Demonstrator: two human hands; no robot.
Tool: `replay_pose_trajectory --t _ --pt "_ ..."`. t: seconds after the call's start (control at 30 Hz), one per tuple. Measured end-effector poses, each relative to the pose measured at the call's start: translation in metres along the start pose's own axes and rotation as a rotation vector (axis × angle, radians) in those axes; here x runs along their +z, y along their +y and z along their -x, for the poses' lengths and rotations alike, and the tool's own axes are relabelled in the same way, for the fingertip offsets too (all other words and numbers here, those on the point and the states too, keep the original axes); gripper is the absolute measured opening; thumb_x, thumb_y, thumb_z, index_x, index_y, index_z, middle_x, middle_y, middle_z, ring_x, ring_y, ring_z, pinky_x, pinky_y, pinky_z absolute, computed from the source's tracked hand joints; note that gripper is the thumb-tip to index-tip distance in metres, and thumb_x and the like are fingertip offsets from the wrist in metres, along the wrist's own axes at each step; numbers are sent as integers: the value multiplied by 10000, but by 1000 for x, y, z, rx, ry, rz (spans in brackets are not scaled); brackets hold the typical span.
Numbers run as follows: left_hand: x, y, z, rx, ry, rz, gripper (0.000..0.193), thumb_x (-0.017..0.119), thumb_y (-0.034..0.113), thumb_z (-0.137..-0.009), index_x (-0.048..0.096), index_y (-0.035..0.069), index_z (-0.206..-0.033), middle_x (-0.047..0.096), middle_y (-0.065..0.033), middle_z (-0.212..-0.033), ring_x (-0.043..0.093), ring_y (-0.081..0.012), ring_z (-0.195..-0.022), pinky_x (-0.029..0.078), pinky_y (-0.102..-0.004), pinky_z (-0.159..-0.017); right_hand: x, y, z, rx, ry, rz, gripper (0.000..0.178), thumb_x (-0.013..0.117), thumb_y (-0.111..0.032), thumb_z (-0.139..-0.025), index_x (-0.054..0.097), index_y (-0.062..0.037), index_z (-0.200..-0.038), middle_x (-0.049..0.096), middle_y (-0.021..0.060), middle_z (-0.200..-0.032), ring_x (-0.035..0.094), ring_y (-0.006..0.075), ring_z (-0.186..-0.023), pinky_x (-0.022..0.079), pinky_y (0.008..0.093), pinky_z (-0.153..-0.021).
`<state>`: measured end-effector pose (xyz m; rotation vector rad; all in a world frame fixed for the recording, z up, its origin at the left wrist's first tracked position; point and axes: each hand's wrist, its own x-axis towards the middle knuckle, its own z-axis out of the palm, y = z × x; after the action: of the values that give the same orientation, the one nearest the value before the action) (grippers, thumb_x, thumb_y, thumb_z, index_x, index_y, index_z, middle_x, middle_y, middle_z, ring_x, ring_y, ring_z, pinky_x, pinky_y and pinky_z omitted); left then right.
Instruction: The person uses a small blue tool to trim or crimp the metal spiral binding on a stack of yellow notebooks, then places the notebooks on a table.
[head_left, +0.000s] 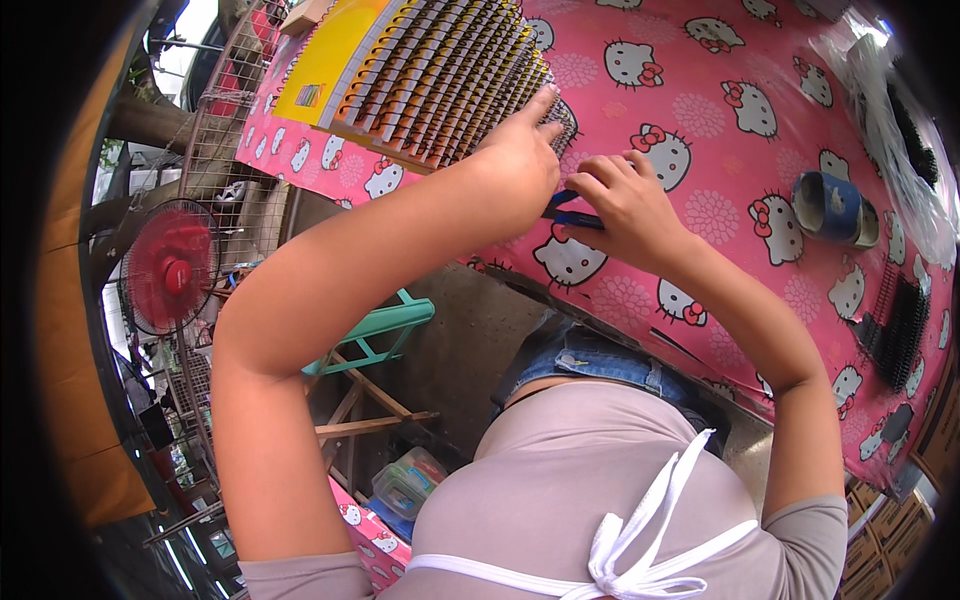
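A stack of spiral-bound books [430, 85] with yellow covers lies at the far left of the table, its dark coils lined up in rows. My left hand [520, 155] rests at the stack's right end, index finger stretched over the coil ends; its other fingers are partly hidden. Just to the right, my right hand [632, 208] is closed around blue-handled pliers [575, 217]. The pliers point left toward my left wrist, and the tips of their jaws cannot be made out.
A pink patterned cloth [700, 180] covers the table. On the right are a blue-wrapped roll [835, 208], loose black binding coils [900, 325] and a clear plastic bag [890, 120]. A green stool [385, 325], red fan [172, 268] and wire rack [225, 130] stand left; cartons [885, 525] lower right.
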<state>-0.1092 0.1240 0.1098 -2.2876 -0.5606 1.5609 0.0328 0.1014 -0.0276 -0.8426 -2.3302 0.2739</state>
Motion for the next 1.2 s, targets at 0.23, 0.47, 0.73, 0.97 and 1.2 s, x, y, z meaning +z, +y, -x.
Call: replay_pose_trajectory --t 0.23,0.47,0.73,0.97,1.2 --pt "0 0 -4 10 -32 14 415 551 350 -893 613 207 -1278 459 33 -1457 258 -209 -1444 -14 -597 -1172 -12 10 -28 422 -408 -577 349 775 -337 -738 674 -12 -817 651 109 -723 660 265 -675 523 376 -628" --pt "-1 3 -14 53 -122 -36 465 504 390 -919 542 245 -1359 355 48 -1534 210 -217 -1462 -55 -627 -1152 -10 -1 -15 267 -289 -215 421 769 -394 -740 652 -21 -897 639 104 -809 643 254 -754 492 380 -708" --pt "-2 1 -13 31 -93 16 391 497 370 -923 630 221 -1259 431 45 -1485 244 -217 -1451 -50 -628 -1155 7 -1 -4 -1 -56 -5 434 773 -380 -718 598 -62 -957 574 82 -919 587 257 -914 447 393 -801" --pt "6 5 -18 25 -3 62 470 515 408 -911 572 205 -1331 370 31 -1526 230 -222 -1455 -51 -636 -1149 -20 5 -44 618 -677 -555 379 731 -368 -761 666 3 -798 654 146 -714 673 301 -705 523 411 -633" --pt "3 12 -18 13 -49 -2 451 535 405 -900 603 199 -1295 400 22 -1507 250 -223 -1448 -42 -639 -1147 -2 0 3 73 -165 24 418 766 -353 -728 596 -56 -969 587 98 -958 588 274 -955 432 419 -820"
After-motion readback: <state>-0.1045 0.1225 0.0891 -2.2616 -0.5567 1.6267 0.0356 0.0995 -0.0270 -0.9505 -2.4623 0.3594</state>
